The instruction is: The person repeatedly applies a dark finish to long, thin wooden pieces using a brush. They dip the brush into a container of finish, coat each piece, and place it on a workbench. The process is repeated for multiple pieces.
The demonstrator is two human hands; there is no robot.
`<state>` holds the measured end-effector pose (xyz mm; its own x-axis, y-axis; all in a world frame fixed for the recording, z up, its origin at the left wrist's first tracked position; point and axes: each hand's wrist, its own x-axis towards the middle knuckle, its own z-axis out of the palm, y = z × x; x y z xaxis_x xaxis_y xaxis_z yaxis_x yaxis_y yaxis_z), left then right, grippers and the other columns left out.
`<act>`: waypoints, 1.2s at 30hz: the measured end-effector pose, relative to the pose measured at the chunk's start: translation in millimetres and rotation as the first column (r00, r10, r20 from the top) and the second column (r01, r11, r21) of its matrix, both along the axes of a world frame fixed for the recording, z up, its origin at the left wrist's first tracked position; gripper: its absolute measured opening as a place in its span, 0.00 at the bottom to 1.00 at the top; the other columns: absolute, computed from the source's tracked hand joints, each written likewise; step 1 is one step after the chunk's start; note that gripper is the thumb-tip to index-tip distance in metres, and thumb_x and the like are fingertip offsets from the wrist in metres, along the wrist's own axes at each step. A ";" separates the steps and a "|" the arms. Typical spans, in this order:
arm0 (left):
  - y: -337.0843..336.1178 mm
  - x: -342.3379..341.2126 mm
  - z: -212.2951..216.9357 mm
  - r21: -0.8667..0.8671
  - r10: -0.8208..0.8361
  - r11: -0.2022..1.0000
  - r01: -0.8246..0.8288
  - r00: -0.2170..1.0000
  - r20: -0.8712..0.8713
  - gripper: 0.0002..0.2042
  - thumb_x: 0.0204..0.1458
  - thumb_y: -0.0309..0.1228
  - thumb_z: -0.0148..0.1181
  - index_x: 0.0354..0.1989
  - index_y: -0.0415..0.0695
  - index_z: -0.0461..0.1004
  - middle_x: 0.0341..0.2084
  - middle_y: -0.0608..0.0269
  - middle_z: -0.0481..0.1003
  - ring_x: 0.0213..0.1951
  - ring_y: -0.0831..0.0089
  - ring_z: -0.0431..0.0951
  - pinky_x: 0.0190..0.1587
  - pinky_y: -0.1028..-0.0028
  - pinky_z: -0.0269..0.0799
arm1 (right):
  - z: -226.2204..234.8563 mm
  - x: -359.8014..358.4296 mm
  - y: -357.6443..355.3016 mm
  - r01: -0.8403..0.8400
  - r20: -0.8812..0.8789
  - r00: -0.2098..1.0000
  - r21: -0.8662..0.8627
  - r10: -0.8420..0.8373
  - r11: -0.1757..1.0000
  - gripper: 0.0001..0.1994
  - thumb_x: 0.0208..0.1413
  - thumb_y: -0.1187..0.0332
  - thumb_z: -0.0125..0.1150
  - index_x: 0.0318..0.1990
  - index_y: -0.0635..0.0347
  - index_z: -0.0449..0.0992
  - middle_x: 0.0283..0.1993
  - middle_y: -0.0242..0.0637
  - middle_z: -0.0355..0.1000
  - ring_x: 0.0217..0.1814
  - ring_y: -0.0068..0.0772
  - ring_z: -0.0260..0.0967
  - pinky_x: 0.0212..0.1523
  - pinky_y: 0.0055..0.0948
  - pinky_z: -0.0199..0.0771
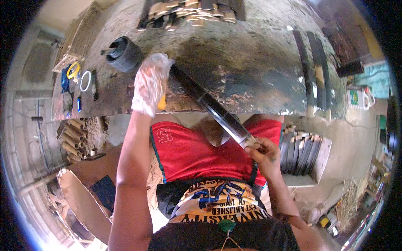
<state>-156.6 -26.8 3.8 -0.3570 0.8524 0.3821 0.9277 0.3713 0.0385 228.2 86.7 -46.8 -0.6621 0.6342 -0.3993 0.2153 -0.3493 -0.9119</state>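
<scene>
A glossy black piece, probably bamboo (205, 100), slants from the bench top down across my lap, its near end pale and bare. My right hand (264, 154) pinches that near end between thumb and fingers. In a clear plastic glove, my left hand (150, 83) is closed at the far end of the piece, slightly blurred. A yellow handle (162, 102) sticks out below this glove; the working end of the tool is hidden. Just beyond the left hand, a dark round pot (124, 55) stands on the stained bench (259, 54), with something dark inside it.
Several black pieces with bare ends (192, 12) lie stacked at the bench's far side. Dark strips (316, 69) rest at the right. A yellow ring (73, 70), white ring (85, 80) and blue lighter (78, 104) lie left. Below right, a white box (320, 167) holds black pieces.
</scene>
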 end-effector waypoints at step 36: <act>-15.0 100.8 -38.9 0.017 -0.086 0.996 0.085 0.991 0.106 0.11 0.54 0.25 0.55 0.46 0.42 0.76 0.38 0.51 0.78 0.40 0.52 0.80 0.42 0.59 0.80 | -11.0 -0.9 16.9 0.097 -0.039 0.990 -0.515 -0.137 0.852 0.10 0.64 0.66 0.61 0.43 0.65 0.77 0.37 0.41 0.79 0.34 0.32 0.79 0.34 0.28 0.80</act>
